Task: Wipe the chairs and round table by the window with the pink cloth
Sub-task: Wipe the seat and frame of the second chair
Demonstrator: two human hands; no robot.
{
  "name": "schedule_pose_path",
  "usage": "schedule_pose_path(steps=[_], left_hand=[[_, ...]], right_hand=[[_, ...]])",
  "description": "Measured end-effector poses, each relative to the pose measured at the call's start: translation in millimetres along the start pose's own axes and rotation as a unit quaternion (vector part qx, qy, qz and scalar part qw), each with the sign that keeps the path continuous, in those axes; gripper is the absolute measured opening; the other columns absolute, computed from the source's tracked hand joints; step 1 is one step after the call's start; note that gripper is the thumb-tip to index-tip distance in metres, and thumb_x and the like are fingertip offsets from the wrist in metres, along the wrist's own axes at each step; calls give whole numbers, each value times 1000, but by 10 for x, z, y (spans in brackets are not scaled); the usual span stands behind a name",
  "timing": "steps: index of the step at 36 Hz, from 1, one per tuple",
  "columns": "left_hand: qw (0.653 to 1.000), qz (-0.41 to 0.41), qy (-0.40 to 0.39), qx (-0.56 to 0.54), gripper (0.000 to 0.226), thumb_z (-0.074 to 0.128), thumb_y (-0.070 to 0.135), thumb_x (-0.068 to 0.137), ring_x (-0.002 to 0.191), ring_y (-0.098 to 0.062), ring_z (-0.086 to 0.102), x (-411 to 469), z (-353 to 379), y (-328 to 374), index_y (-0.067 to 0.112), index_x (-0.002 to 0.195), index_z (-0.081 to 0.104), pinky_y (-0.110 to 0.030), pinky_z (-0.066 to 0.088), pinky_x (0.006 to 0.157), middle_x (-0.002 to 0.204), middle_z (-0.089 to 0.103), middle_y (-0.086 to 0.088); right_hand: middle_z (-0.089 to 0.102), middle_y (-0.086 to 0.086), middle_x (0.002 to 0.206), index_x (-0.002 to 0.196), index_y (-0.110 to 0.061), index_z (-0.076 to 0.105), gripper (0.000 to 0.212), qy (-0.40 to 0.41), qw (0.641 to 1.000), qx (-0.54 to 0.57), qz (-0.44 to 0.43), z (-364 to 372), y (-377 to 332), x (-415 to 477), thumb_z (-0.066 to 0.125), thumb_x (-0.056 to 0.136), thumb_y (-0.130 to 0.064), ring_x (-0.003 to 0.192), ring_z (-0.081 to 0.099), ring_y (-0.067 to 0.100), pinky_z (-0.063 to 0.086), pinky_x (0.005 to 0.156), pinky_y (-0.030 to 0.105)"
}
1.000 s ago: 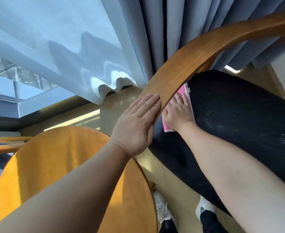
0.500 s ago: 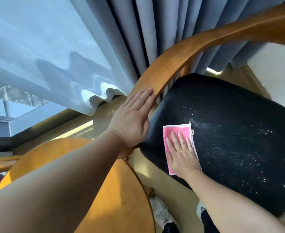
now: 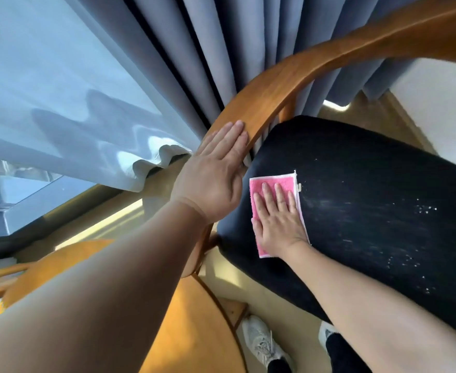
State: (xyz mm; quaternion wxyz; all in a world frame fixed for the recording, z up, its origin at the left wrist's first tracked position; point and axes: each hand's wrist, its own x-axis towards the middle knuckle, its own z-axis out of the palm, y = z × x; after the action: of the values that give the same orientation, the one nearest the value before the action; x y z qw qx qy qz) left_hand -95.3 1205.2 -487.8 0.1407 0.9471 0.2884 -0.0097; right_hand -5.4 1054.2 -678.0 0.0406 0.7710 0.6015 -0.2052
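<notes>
- Pink rectangular cloth (image 3: 273, 182) came out from under curved wooden armrest (image 3: 302, 68) onto black fabric seat (image 3: 369, 224)
- right hand (image 3: 278, 222) presses it, left hand (image 3: 216, 173) rests on armrest, fingers straight on both
- overlap strokes toward white specks (image 3: 426, 210)

**Bare forearms, pale sneakers**

Both forearms are bare down to the left hand (image 3: 210, 181) and right hand (image 3: 278, 222). The feet wear grey-white mesh sneakers (image 3: 260, 343) with white laces, below dark trouser legs (image 3: 338, 354).
</notes>
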Motion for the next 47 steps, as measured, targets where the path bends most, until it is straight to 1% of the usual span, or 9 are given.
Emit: schedule_pose_path(steps=[9,18,21,24,27,32,37,43,47], left_hand=[[1000,13,8,-14,63,26,29,87,140,-30,31,6,16,-24,1,142,41,-46,26,115,149,37,-16],[999,24,32,-21,60,29,24,86,139,-30,33,3,75,-84,0,139,45,-45,27,114,148,39,-16],[999,24,27,-13,60,31,23,85,140,-29,32,0,73,-83,0,140,44,-44,25,115,148,38,-16],[1000,21,21,-6,62,32,22,84,141,-28,30,-1,64,-79,2,141,42,-42,22,117,149,37,-14],[1000,14,15,9,62,33,24,85,142,-26,29,1,54,-69,4,143,41,-39,19,118,150,36,-12],[1000,4,4,25,62,31,25,86,143,-24,26,0,21,-40,7,145,38,-36,15,119,152,34,-10],[1000,-2,-2,27,63,28,28,86,143,-25,26,-8,-4,2,6,145,35,-41,19,118,152,33,-11],[1000,7,8,18,62,32,23,83,140,-30,32,-2,14,13,2,141,41,-45,26,116,148,38,-16],[1000,6,6,20,63,30,25,84,141,-29,30,-3,5,11,4,143,41,-43,23,117,150,36,-14]], right_hand=[[-6,6,162,153,-17,-2,62,-9,1000,-8,-20,-265,50,444,7,98,-44,150,-7,31,-2,120,52],[30,7,158,153,-15,28,65,-5,1000,-24,-17,-659,115,1176,14,97,-46,149,15,29,-1,121,48],[22,6,161,152,-16,29,59,10,1000,-11,-19,-604,167,1072,16,101,-41,150,7,27,-5,121,46],[4,6,164,156,-16,9,61,11,1000,-16,-1,-481,265,853,10,101,-43,151,-4,28,-6,121,45],[-2,9,163,154,-16,-4,63,17,999,-25,27,-316,366,504,6,99,-44,150,-5,30,-5,121,46],[9,9,162,153,-13,9,62,10,998,-8,68,-65,438,-177,14,99,-45,150,4,29,3,121,47],[18,13,160,152,-9,24,63,-14,998,-1,69,162,475,-865,14,101,-44,149,12,34,9,121,50],[20,11,158,149,-8,29,62,-8,996,10,85,167,464,-889,25,97,-43,147,17,35,13,118,53],[20,12,159,150,-9,24,62,-7,996,15,88,101,455,-750,23,98,-43,148,16,35,15,118,54]])
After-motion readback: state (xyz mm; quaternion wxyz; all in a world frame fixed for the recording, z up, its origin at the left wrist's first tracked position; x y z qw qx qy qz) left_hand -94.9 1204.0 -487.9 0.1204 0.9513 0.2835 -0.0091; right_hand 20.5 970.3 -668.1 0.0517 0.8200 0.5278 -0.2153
